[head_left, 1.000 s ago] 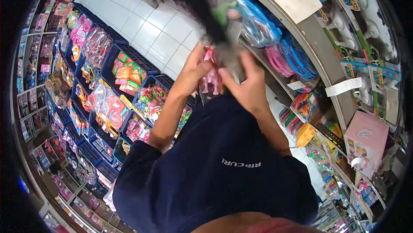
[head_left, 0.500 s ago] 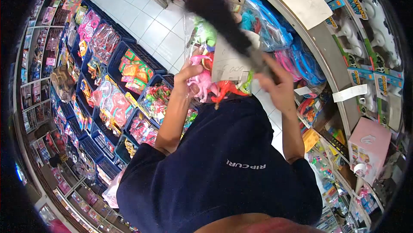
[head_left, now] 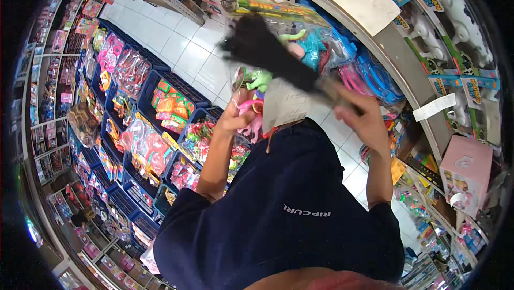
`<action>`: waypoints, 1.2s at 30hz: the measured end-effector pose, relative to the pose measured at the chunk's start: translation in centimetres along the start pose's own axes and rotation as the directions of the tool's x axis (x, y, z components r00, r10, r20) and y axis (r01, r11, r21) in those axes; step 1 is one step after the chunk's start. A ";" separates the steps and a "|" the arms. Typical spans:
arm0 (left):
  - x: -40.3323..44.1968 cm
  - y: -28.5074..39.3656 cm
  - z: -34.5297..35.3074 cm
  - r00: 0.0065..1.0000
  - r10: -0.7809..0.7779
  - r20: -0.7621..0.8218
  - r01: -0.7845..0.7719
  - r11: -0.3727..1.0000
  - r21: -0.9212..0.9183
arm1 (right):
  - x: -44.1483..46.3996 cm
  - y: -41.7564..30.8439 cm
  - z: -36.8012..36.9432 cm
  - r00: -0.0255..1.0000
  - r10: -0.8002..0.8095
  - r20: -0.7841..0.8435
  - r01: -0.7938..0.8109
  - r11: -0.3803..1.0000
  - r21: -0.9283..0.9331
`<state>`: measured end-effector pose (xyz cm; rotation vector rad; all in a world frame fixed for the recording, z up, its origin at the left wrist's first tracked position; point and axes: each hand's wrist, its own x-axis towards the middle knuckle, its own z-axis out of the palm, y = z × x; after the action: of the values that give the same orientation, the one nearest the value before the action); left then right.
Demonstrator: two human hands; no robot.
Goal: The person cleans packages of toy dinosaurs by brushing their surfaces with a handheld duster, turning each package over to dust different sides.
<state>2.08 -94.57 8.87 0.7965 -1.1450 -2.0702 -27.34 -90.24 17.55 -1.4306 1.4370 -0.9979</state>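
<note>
My left hand (head_left: 236, 116) is closed on a clear bag of toy dinosaurs (head_left: 259, 79), near its pink dinosaur. The bag hangs in front of my chest, with a printed header card (head_left: 278, 9) along its far end. A handwritten paper tag (head_left: 285, 107) lies over part of it. In my right hand (head_left: 364, 119) is the handle of a black bristled brush (head_left: 267, 52), blurred by motion. Its bristle head slants up and left across the bag, covering part of the toys. Whether the bristles touch the plastic, I cannot tell.
Blue baskets (head_left: 201, 99) of packaged toys line the left side, beside a white tiled floor (head_left: 179, 36). To the right, a shelf holds boxed cow toys (head_left: 466, 22) and a pink box (head_left: 467, 169). Blue and pink plastic items (head_left: 377, 78) hang just past my right hand.
The brush head has swung down and slightly left, and my right hand has moved right and down. The header card now shows. My left hand still holds the bag, a little lower.
</note>
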 end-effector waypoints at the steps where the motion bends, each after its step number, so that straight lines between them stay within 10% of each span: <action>1: 0.0 0.0 0.4 0.999 0.035 -0.015 -0.036 0.997 -0.061 | -0.1 -0.1 0.1 0.987 0.158 0.021 -0.159 0.980 0.118; 3: -0.3 -0.4 0.2 0.998 0.045 -0.039 -0.044 0.999 0.019 | 0.3 -0.3 0.8 0.974 0.204 -0.101 -0.192 0.975 0.115; 6: -0.3 0.0 0.6 0.989 -0.030 -0.145 0.048 0.991 0.122 | 0.0 -1.5 1.3 0.966 0.207 0.155 -0.238 0.946 0.218; 7: -0.3 0.7 1.3 0.989 -0.042 -0.143 0.060 0.991 0.120 | 0.4 -0.6 1.2 0.997 -0.016 0.077 0.015 1.000 0.013; 12: -0.2 0.9 1.3 0.986 0.025 -0.164 -0.032 0.999 -0.038 | 2.3 -0.6 1.1 0.965 0.243 -0.099 -0.242 0.970 0.023; 15: -0.2 -0.2 -0.5 0.975 -0.067 -0.211 0.077 0.996 0.039 | 1.6 -1.1 1.6 0.971 -0.103 0.215 0.111 0.993 -0.027; 19: 0.7 -0.1 0.6 0.983 0.043 -0.179 -0.120 0.886 -0.449 | 2.7 -0.3 -0.3 0.994 0.064 -0.089 -0.068 0.997 -0.048; 21: 1.1 1.2 1.3 0.967 0.189 0.169 -0.037 0.764 -0.644 | 2.3 -0.4 -2.2 0.974 0.156 -0.165 -0.166 0.985 -0.049; 24: 1.5 2.3 2.3 0.961 0.242 0.130 -0.045 0.605 -0.795 | 0.4 -0.4 -5.2 0.943 -0.241 0.231 0.286 0.941 -0.184; 30: 2.7 2.0 -0.1 0.979 0.116 0.167 0.072 0.571 -0.818 | -3.2 0.0 -6.9 0.990 -0.009 0.141 0.048 0.960 -0.276; 32: 3.3 1.9 1.6 0.991 0.059 0.118 0.081 0.428 -0.900 | -4.4 1.0 -7.2 0.964 -0.262 0.035 0.257 0.900 -0.353; 34: 4.1 1.8 3.5 0.998 -0.067 -0.015 -0.008 0.102 -0.995 | -6.3 0.5 -7.6 0.989 -0.043 -0.142 0.002 0.960 -0.281; 36: 5.2 3.9 4.6 0.985 -0.015 0.170 0.168 0.265 -0.950 | -8.7 1.3 -8.2 0.807 0.322 -0.494 -0.317 0.943 0.098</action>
<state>-3.65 -97.90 13.22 0.0616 0.3275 -2.3791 -35.66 -81.76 19.21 -0.8940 1.9716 -1.2064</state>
